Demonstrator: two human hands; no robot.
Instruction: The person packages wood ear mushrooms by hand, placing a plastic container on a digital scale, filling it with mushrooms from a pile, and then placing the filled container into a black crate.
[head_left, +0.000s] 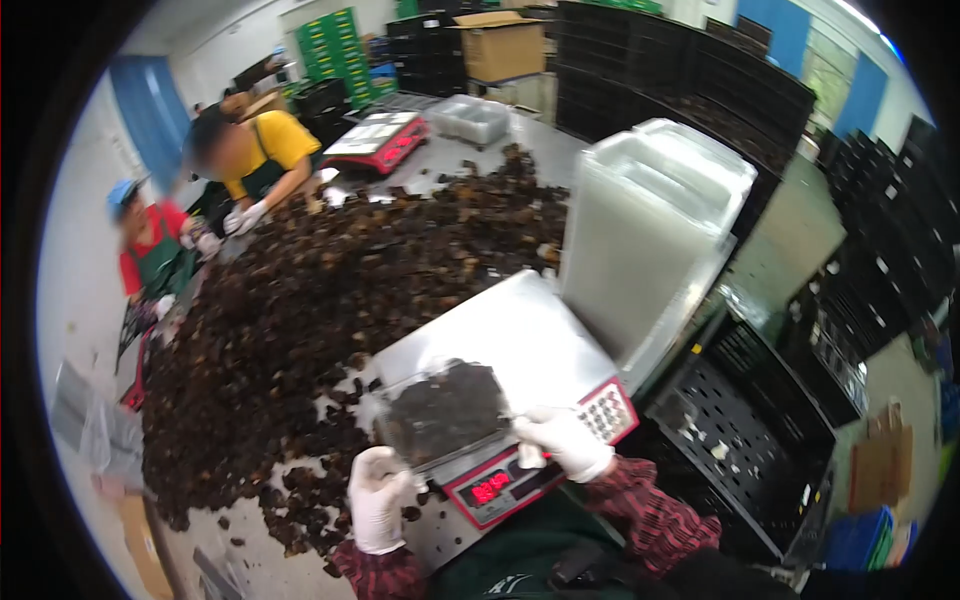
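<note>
Left hand in white glove (378, 498) sitting low in middle of frame, fingers curled, touching near corner of clear plastic box full of dark dried pieces (443, 412). Right hand in white glove (566, 440) gripping box's right edge, fingers bent around it. Box sitting on silver scale with red number screen (505, 368), lower middle of frame. Big heap of dark dried pieces (330, 290) spreading over grey table (440, 155) at left. Tall stack of clear plastic boxes (650, 235) standing at right. Two people working at upper left.
</note>
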